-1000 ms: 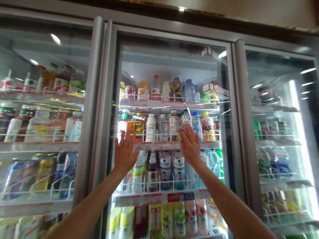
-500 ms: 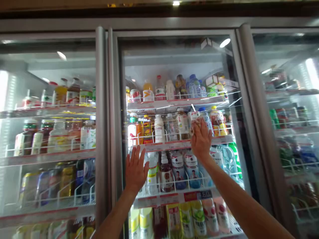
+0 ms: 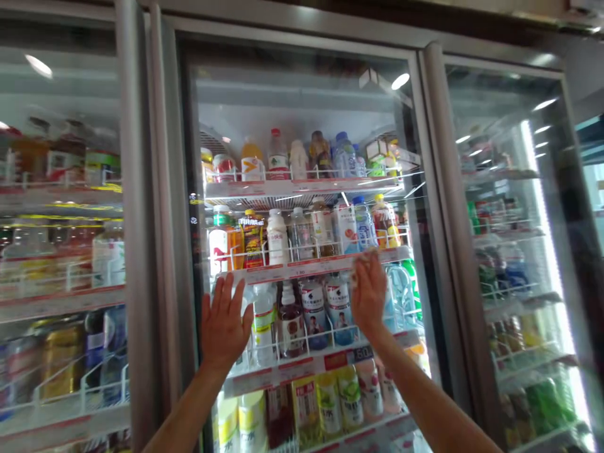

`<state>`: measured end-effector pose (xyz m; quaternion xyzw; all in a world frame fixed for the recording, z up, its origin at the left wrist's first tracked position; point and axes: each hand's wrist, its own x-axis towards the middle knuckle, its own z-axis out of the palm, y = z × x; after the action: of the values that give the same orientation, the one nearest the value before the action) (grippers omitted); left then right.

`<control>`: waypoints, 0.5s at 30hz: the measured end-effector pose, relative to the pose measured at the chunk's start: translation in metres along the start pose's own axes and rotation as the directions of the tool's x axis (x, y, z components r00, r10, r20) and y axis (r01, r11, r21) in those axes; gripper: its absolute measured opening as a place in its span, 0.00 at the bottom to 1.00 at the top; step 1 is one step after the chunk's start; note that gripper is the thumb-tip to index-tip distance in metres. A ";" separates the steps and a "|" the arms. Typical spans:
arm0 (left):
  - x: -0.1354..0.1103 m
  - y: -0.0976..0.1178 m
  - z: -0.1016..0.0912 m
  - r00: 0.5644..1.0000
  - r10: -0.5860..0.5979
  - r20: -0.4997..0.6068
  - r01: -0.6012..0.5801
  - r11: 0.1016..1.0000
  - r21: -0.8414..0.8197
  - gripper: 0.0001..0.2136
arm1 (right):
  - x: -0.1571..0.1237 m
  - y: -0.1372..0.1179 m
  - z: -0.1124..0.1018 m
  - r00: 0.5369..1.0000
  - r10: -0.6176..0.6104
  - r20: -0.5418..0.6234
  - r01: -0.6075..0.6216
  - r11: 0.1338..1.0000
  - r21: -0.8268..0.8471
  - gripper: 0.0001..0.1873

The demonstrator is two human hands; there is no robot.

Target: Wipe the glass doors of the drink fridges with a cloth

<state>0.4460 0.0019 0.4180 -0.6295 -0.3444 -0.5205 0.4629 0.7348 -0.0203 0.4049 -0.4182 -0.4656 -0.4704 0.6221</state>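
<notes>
Gripping a crumpled pale cloth (image 3: 369, 254), the right hand (image 3: 370, 292) is holding its fingers bunched around it, up at the middle glass door (image 3: 302, 69)! The cloth is sitting at those fingertips, showing just below the blue-capped bottle (image 3: 363, 228) on the far side of the glass. Over to the left, the left hand (image 3: 226, 324) is facing the same door, fingers spreading straight and released; whether its palm is touching, we cannot tell. Behind the glass, a white bottle (image 3: 278, 240) is standing between the hands and higher up, while a yellow-capped bottle (image 3: 385, 225) is standing just right of the blue-capped one. Near the right wrist, a dark price display (image 3: 363, 353) is showing.
</notes>
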 end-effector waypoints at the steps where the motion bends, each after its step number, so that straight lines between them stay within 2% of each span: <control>1: 0.000 0.000 0.000 1.000 -0.004 -0.004 0.004 1.000 -0.005 0.31 | -0.008 -0.006 0.000 0.993 -0.094 0.068 0.093 0.995 0.029 0.29; 3: 0.000 0.001 -0.001 1.000 -0.007 -0.006 0.007 1.000 -0.018 0.31 | -0.019 -0.011 -0.001 0.950 -0.253 0.185 0.240 0.967 0.088 0.28; 4: 0.000 0.001 -0.001 1.000 -0.008 -0.003 0.008 1.000 -0.022 0.31 | -0.020 -0.007 -0.003 0.940 -0.272 0.205 0.258 0.962 0.092 0.27; 5: -0.001 0.002 -0.001 1.000 -0.013 0.003 0.013 1.000 -0.023 0.31 | -0.018 0.001 -0.005 0.954 -0.234 0.187 0.224 0.972 0.072 0.27; 7: -0.002 0.004 -0.001 1.000 -0.024 0.012 0.024 1.000 -0.014 0.31 | -0.007 0.022 -0.008 0.998 -0.040 0.053 0.041 0.999 -0.006 0.26; 9: -0.003 0.005 0.000 0.999 -0.035 0.006 0.035 0.999 -0.002 0.31 | 0.003 0.031 -0.007 0.989 0.126 -0.082 -0.129 0.991 -0.031 0.25; 10: -0.004 0.005 0.000 0.999 -0.039 0.000 0.039 0.999 0.001 0.31 | 0.005 0.028 -0.006 0.984 0.147 -0.096 -0.150 0.989 -0.021 0.25; 11: -0.004 0.006 0.001 0.999 -0.039 -0.006 0.039 0.999 0.003 0.31 | 0.002 0.019 -0.004 0.991 0.114 -0.064 -0.115 0.993 -0.002 0.26; 13: -0.005 0.005 0.001 0.999 -0.035 -0.012 0.035 0.999 0.008 0.31 | -0.010 -0.004 -0.001 0.996 -0.063 0.068 0.058 0.996 0.069 0.27; 15: -0.004 0.005 0.001 0.999 -0.030 -0.012 0.030 0.999 0.013 0.30 | -0.023 -0.017 -0.001 0.955 -0.249 0.160 0.228 0.963 0.140 0.27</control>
<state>0.4499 0.0013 0.4125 -0.6183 -0.3545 -0.5288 0.4610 0.7158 -0.0207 0.3839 -0.3605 -0.5934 -0.4745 0.5411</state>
